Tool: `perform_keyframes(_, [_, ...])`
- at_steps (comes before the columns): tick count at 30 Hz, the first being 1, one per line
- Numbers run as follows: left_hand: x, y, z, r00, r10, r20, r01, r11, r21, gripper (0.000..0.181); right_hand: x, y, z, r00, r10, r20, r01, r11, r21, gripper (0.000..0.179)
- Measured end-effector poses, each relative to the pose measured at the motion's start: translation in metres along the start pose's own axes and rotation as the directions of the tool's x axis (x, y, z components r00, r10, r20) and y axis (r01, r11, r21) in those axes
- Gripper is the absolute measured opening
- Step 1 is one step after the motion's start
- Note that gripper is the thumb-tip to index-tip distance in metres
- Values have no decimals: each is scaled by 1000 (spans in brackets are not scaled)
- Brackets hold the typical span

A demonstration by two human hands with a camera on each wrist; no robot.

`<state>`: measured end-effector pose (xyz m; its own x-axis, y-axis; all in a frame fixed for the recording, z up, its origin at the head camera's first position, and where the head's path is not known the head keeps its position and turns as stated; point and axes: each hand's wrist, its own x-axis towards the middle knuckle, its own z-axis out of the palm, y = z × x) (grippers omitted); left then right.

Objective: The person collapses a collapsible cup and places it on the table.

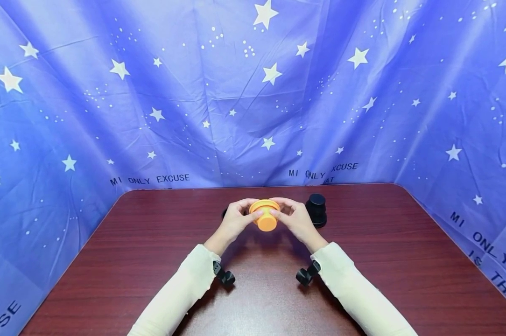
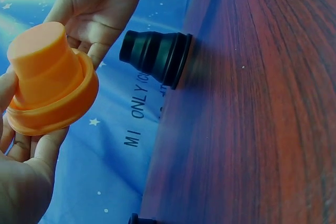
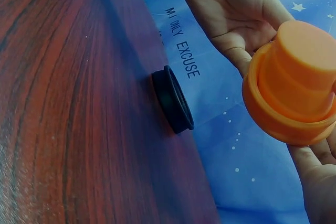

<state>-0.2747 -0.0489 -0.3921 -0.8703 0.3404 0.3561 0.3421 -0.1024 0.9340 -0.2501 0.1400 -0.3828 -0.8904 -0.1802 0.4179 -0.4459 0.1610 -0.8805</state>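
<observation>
Your orange cup (image 1: pixel 266 217), pinched from both sides

You hold it up off the table (image 1: pixel 110 261), narrow end turned toward you. Your left hand (image 1: pixel 235 219) grips one side and your right hand (image 1: pixel 297 218) the other; each thumb presses the narrower wall while the fingers curl about the wide rim, so both hands pinch it. That paired hold probably steadies a soft, folding body by sharing the force, and the tilt leaves the groove between wall and rim in your sight. Beyond your right hand stands the tall black cup (image 1: pixel 317 212), wide rim down, which likely gives it the firmer footing. Beyond your left hand, the low black piece (image 3: pixel 172 100), perhaps a folded cup, sits on the table, mostly hidden in the head view.
</observation>
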Motion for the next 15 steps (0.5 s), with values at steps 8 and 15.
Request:
perform_keyframes(8, [0, -2, -2, 999, 43, 28, -45, 996, 75, 26, -1, 1, -1, 1000, 1, 5, -1, 1000, -9, 29])
perform_keyframes(15, [4, -12, -2, 999, 31, 27, -32, 998, 55, 25, 0, 3, 0, 999, -45, -30, 43, 997, -59, 26])
